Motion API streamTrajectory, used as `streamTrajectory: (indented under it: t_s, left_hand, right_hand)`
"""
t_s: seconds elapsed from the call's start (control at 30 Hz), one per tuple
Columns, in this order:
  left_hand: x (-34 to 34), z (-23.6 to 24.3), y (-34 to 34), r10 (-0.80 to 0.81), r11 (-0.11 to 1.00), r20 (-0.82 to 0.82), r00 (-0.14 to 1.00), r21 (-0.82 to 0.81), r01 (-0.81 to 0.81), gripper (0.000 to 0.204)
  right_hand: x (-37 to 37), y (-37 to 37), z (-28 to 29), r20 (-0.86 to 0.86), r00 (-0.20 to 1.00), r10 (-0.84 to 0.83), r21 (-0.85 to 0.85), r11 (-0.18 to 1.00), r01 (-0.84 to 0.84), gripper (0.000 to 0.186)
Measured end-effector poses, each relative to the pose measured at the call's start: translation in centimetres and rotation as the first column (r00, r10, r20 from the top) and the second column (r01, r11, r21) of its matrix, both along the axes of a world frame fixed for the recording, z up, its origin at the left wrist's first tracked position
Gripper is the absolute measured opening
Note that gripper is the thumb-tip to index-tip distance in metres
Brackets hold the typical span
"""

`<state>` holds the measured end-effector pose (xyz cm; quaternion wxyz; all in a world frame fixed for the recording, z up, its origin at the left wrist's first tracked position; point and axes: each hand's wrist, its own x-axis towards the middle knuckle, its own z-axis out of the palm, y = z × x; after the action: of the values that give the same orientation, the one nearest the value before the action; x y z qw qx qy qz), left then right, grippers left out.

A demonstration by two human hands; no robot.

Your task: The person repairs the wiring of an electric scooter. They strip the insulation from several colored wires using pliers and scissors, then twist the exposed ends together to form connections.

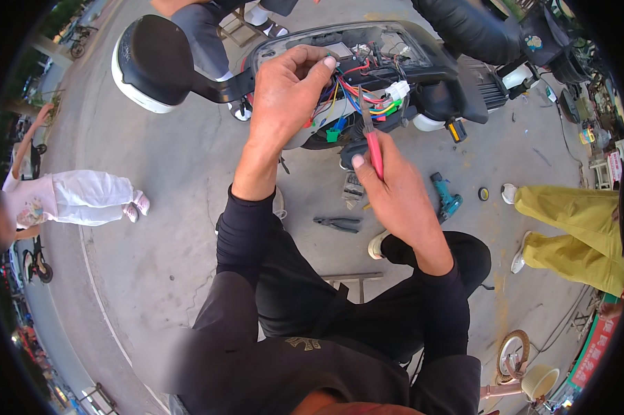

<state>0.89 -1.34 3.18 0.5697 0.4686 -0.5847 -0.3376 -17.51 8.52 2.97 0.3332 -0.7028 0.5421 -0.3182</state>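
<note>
My left hand (284, 93) reaches over the open compartment (274, 52) of a scooter-like vehicle. Its thumb and fingers are pinched beside the wiring; what lies between them is hidden. A red-handled tool (375, 153) with a slim, tapering metal end is gripped in my right hand (403, 194). The metal end points up and away, toward a bundle of coloured wires (357, 97). Around that bundle hang a white connector (397, 90), a green connector (393, 108) and a blue connector (336, 128).
On the pavement below lie dark pliers (337, 224), a teal power drill (446, 197) and a tape roll (483, 194). A black-and-white seat (153, 62) sits at the compartment's left. People stand at left and right; another sits beyond the vehicle. A spoked wheel (512, 356) is at lower right.
</note>
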Motion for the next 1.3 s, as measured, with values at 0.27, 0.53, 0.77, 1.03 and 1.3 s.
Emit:
streamTrajectory:
  t_s: [0.27, 0.53, 0.77, 1.03, 1.3]
  left_hand:
    - [-0.1, -0.4, 0.5, -0.111, 0.984, -0.241, 0.964, 0.109, 0.140, 0.025]
    - [-0.4, -1.1, 0.3, -0.124, 0.990, -0.243, 0.962, 0.034, 0.136, 0.020]
    - [-0.8, -1.5, 0.5, -0.111, 0.993, -0.253, 0.961, 0.003, 0.116, 0.019]
    - [-1.0, -1.6, 0.5, -0.109, 0.994, -0.220, 0.969, -0.003, 0.111, 0.016]
    - [-1.5, -2.1, 0.6, -0.085, 0.993, -0.109, 0.990, -0.086, 0.076, 0.016]
  right_hand:
    - [1.8, -0.6, 1.9, -0.501, 0.821, -0.274, -0.289, 0.947, 0.139, 0.032]
    - [1.8, -1.3, 3.1, -0.575, 0.753, -0.322, -0.333, 0.932, 0.144, 0.029]
    - [1.9, -1.7, 1.9, -0.619, 0.704, -0.348, -0.387, 0.915, 0.112, 0.030]
    - [1.8, -1.8, 1.8, -0.630, 0.696, -0.344, -0.374, 0.920, 0.117, 0.029]
    - [1.4, -1.8, 1.7, -0.699, 0.569, -0.433, -0.496, 0.867, 0.051, 0.028]
